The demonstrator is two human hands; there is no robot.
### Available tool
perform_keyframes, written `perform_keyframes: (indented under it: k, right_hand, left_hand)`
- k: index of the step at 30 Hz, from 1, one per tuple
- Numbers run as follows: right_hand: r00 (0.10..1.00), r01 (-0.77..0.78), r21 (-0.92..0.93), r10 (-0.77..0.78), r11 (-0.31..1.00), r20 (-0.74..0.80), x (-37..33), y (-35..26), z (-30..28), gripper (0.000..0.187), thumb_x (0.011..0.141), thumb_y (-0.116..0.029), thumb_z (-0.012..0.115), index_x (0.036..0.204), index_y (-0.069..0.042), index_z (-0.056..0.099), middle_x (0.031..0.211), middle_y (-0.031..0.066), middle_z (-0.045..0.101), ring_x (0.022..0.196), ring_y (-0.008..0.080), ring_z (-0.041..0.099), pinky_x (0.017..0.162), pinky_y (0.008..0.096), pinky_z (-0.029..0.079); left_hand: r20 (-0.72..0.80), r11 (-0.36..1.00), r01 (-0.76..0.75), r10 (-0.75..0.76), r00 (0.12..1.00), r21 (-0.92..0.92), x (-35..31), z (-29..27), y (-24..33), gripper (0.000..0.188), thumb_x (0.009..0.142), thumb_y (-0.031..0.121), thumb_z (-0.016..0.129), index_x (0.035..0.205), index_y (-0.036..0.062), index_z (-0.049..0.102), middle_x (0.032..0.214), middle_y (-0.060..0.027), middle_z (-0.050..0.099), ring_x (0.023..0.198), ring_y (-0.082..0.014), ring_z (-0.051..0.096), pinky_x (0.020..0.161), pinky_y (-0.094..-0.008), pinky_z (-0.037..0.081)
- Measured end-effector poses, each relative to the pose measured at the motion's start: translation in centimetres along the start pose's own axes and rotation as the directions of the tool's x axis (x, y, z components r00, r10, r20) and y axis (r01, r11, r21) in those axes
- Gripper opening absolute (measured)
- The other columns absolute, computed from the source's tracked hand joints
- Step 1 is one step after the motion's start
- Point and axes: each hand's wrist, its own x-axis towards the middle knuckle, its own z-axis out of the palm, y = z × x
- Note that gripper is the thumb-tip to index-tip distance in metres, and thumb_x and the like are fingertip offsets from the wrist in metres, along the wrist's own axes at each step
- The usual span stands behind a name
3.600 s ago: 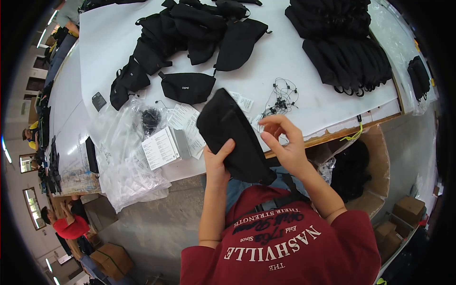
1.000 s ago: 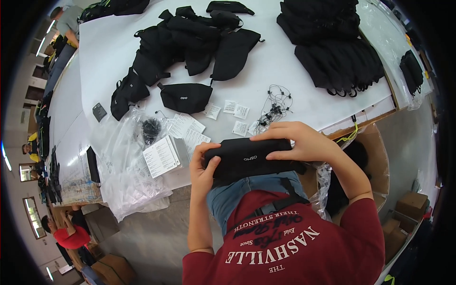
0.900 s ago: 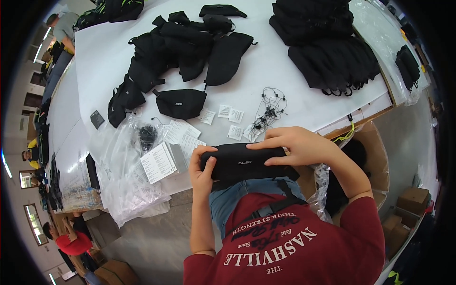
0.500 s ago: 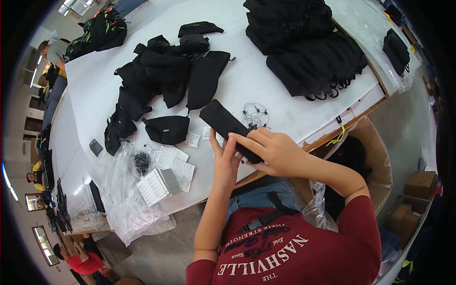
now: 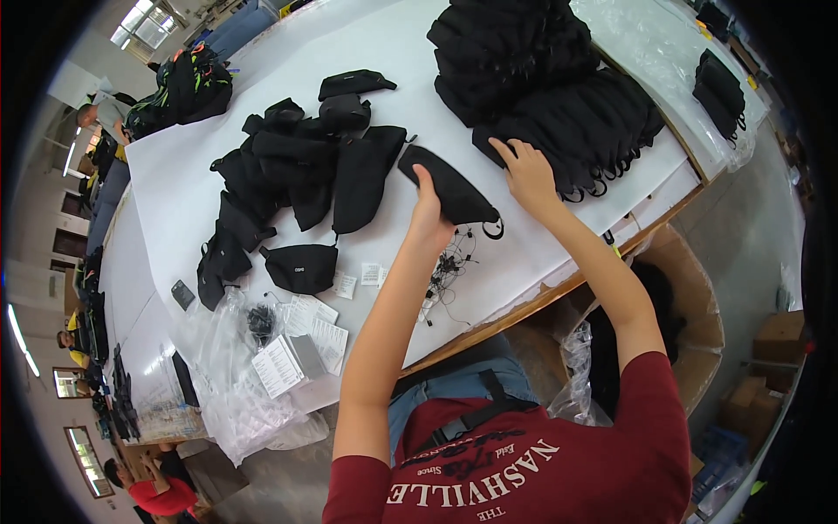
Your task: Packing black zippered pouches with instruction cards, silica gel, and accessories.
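Note:
Over the white table my left hand (image 5: 428, 214) grips a black fabric pouch (image 5: 451, 185) with a small loop at its lower right end, the thumb lying on top of it. To its right, my right hand (image 5: 528, 175) reaches to the near left end of a long row of black pouches (image 5: 572, 122), fingers spread and touching the end pouch. Its thumb is hidden. Beneath my left wrist lies a tangle of thin black cords (image 5: 449, 262). Left of my hands are a heap of black pouches (image 5: 288, 166) and a single pouch (image 5: 301, 267).
A stack of printed cards (image 5: 292, 362) and crumpled clear plastic (image 5: 223, 375) lie near the table's front edge. Behind the row rises a taller black pile (image 5: 506, 61). An open cardboard box (image 5: 694, 301) stands right of me. Other people are at the left.
My hands have parted. The left has lifted the pouch up and turned it, while the right has let go of it and moved away to the pouch row.

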Motion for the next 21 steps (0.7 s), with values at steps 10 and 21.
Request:
perform_keyframes:
  k: [10,21]
  right_hand:
    - [0.941,-0.330,0.344,0.276,0.879,0.197,2.6,0.7,-3.8,0.049,0.082,-0.016,0.061,0.129,-0.015,0.048,0.103,0.0114,0.059,0.096,0.0306,0.058,0.083,0.0364,0.046]
    - [0.987,-0.117,0.146,0.098,0.982,0.131,-0.5,-0.7,-3.3,0.066,0.077,-0.020,0.067,0.137,-0.013,0.041,0.134,0.0179,0.046,0.118,0.0338,0.047,0.098,0.0407,0.038]
  left_hand:
    - [-0.290,0.976,-0.099,0.154,0.945,0.193,8.8,4.9,-5.0,0.058,0.098,0.051,0.027,0.139,0.0100,0.028,0.133,-0.0118,0.044,0.118,-0.0275,0.046,0.096,-0.0416,0.039]
    - [-0.170,0.972,0.051,-0.011,0.985,0.231,9.3,4.3,-6.3,0.044,0.101,0.035,0.030,0.132,0.0056,0.038,0.132,-0.0123,0.045,0.115,-0.0241,0.049,0.096,-0.0372,0.042]
